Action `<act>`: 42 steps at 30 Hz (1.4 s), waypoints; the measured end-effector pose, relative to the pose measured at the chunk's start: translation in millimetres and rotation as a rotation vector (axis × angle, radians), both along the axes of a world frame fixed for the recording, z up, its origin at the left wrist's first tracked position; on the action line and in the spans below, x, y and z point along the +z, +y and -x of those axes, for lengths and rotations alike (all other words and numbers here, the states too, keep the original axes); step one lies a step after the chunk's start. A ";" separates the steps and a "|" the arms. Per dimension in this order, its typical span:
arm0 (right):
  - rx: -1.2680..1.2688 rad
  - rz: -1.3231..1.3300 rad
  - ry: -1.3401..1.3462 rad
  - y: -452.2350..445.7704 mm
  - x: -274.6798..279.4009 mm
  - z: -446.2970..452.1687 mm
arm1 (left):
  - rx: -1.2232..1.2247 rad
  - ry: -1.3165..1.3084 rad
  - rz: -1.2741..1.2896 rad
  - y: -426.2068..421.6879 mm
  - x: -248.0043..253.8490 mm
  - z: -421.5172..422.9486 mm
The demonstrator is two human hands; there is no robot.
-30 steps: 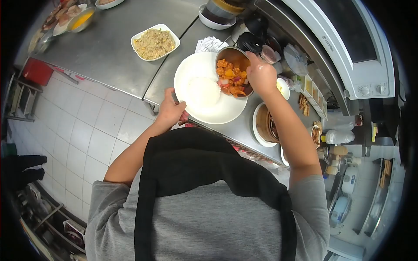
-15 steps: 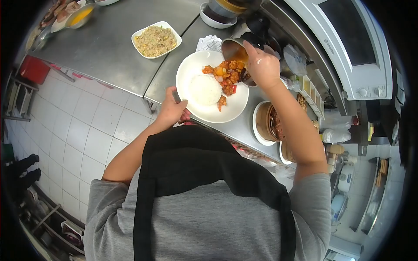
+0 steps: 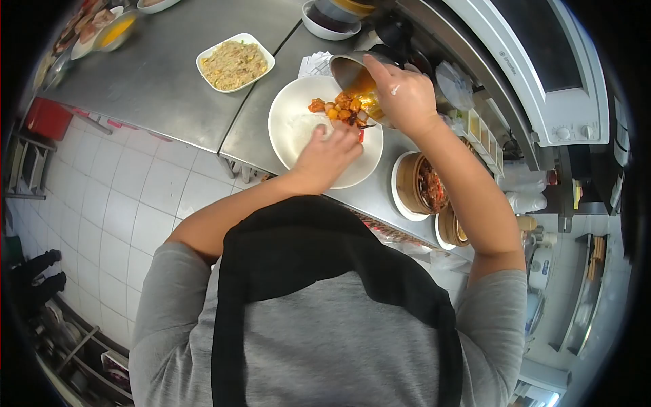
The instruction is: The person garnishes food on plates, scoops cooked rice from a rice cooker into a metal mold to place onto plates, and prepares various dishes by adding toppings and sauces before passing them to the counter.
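Note:
My right hand [image 3: 407,98] grips a metal bowl [image 3: 347,66], tilted over the right part of a large white plate [image 3: 281,122]. Orange sauce shows inside the bowl. Glazed orange pieces of food [image 3: 344,108] lie on the plate below its rim. My left hand [image 3: 327,156] is over the plate with its fingers apart, its fingertips at the lower edge of the food. It partly hides the white rice [image 3: 298,129].
A square white bowl of fried rice [image 3: 234,64] stands on the steel counter [image 3: 163,74]. Bamboo steamers [image 3: 410,182] on white plates are at the right, beneath my right forearm. A white appliance [image 3: 542,68] is at the upper right.
My left hand has let go of the plate's rim and moved right, over the plate. The metal bowl went from holding the food to tipped, and the pieces now lie on the plate.

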State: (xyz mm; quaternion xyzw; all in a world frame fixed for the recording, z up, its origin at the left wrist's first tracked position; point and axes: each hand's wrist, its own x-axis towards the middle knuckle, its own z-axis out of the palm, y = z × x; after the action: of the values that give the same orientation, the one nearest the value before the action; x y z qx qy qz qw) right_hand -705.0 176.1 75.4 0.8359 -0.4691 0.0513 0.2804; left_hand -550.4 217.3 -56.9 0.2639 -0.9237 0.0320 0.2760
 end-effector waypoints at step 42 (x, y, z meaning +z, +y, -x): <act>-0.085 0.293 -0.494 61.6 -37.8 60.5 | 0.489 0.181 -0.141 -29.0 36.0 -112.8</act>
State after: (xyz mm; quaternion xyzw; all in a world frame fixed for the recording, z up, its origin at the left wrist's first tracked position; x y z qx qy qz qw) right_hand -765.6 237.7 37.6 0.7282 -0.5452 0.3090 0.2774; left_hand -437.5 188.3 -20.8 0.4993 -0.8042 0.0097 0.3224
